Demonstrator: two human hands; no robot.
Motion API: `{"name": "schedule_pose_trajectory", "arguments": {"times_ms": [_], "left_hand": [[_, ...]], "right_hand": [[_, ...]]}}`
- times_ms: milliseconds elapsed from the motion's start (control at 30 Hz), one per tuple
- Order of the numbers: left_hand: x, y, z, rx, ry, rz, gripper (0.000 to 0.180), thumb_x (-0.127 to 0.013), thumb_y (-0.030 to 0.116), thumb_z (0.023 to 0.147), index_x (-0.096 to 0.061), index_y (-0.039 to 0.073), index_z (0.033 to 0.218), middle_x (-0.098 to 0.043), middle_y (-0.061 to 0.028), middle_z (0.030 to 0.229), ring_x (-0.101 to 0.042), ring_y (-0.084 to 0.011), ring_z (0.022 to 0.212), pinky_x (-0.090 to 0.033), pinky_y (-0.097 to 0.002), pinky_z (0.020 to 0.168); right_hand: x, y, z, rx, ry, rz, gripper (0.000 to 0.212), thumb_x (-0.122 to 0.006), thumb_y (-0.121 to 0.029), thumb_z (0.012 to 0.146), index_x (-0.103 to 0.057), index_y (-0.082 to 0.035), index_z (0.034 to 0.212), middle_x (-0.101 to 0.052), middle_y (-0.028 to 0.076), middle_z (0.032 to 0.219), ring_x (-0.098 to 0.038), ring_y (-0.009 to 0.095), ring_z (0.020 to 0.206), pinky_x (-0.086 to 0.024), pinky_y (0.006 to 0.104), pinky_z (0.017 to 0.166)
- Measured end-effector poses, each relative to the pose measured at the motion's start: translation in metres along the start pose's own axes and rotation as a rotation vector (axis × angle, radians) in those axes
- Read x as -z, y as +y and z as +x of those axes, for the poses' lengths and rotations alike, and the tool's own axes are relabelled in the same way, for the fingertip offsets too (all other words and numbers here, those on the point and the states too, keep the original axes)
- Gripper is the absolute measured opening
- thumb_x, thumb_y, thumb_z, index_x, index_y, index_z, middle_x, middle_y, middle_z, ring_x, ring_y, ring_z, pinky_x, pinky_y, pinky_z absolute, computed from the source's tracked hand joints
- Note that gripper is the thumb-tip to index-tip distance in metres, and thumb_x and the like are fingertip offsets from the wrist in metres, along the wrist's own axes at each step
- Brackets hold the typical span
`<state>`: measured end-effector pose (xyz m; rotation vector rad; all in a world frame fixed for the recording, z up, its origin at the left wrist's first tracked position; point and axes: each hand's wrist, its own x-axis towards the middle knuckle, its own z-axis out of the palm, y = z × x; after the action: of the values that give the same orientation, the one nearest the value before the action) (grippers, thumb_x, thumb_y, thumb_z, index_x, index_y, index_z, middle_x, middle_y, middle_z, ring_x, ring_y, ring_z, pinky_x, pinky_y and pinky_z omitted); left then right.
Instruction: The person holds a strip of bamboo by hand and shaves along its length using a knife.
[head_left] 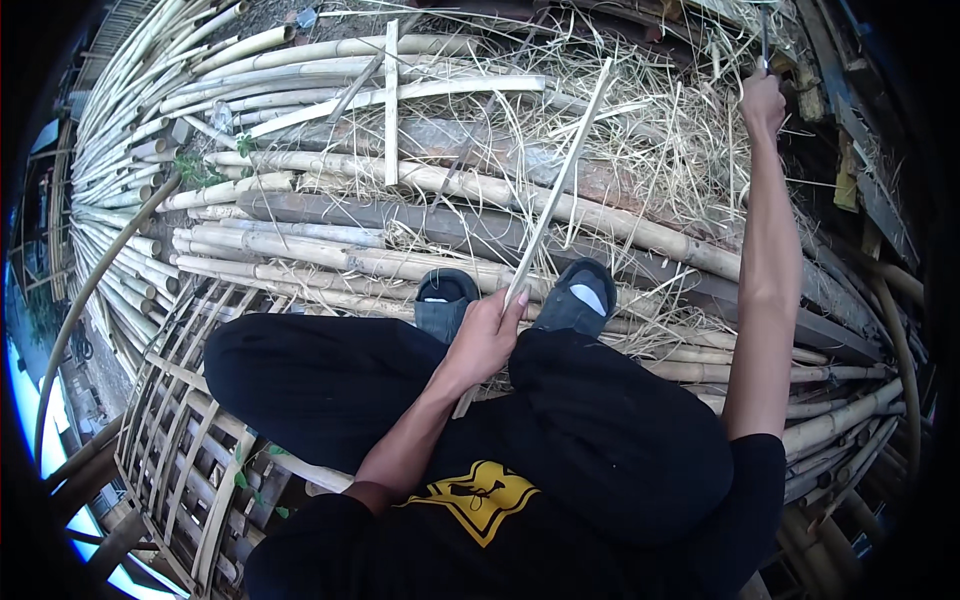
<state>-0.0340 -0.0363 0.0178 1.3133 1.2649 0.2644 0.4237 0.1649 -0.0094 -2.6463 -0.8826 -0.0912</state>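
Note:
My left hand [484, 338] is closed around a long pale bamboo strip [552, 203] between my knees. The strip slants up and to the right from my fist, and its lower end shows below the hand. Stretched far out to the upper right, my right hand [764, 102] grips a thin, grey, blade-like tool [765, 38]. Only a narrow part of that tool shows near the top edge, so its exact kind cannot be made out. The two hands are well apart.
Bamboo poles [330, 258] lie side by side under my sandalled feet [580, 295]. Thin shavings [660, 150] cover the upper right. Two flat bamboo strips [391, 130] cross at the upper middle. A woven bamboo lattice [190, 440] stands at the lower left, beside a curved rod [85, 295].

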Motion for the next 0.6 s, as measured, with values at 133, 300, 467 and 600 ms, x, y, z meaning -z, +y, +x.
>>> {"name": "schedule_pose_trajectory", "arguments": {"times_ms": [133, 300, 467, 600], "left_hand": [[0.015, -0.014, 0.018, 0.003, 0.141, -0.045, 0.034, -0.045, 0.023, 0.100, -0.053, -0.003, 0.080, -0.048, -0.0139, 0.057, -0.048, -0.0216, 0.051, -0.038, -0.0390, 0.053], [0.014, 0.008, 0.012, 0.188, -0.165, -0.760, 0.030, -0.039, 0.033, 0.103, -0.045, 0.007, 0.088, -0.024, 0.0062, 0.053, -0.023, -0.0027, 0.038, -0.020, -0.0207, 0.034], [0.014, 0.018, 0.015, 0.251, -0.249, -0.853, 0.024, -0.037, 0.033, 0.104, -0.045, 0.010, 0.103, -0.024, 0.0052, 0.057, -0.021, -0.0030, 0.038, -0.020, -0.0191, 0.034], [0.012, 0.020, 0.015, 0.269, -0.229, -0.905, 0.022, -0.039, 0.031, 0.103, -0.045, 0.010, 0.103, -0.028, 0.0046, 0.057, -0.023, -0.0033, 0.037, -0.023, -0.0192, 0.033]], "right_hand": [[0.023, 0.028, 0.005, 0.552, 0.020, 0.130, 0.051, -0.032, -0.041, 0.098, -0.058, 0.000, 0.110, -0.061, 0.026, 0.109, -0.054, 0.048, 0.103, -0.044, 0.0531, 0.087], [0.013, 0.021, -0.093, 0.328, -0.587, 0.412, 0.041, -0.045, -0.042, 0.097, -0.054, -0.002, 0.092, -0.054, 0.009, 0.063, -0.052, 0.024, 0.052, -0.043, 0.0390, 0.051], [0.024, 0.023, -0.194, 0.710, -0.463, -0.105, 0.036, -0.049, -0.037, 0.097, -0.051, -0.002, 0.090, -0.048, 0.008, 0.057, -0.043, 0.027, 0.044, -0.039, 0.0420, 0.047], [0.045, 0.003, -0.235, 0.462, -0.664, 0.390, 0.030, -0.052, -0.029, 0.097, -0.050, 0.000, 0.091, -0.054, 0.017, 0.062, -0.051, 0.037, 0.053, -0.038, 0.0452, 0.053]]}}
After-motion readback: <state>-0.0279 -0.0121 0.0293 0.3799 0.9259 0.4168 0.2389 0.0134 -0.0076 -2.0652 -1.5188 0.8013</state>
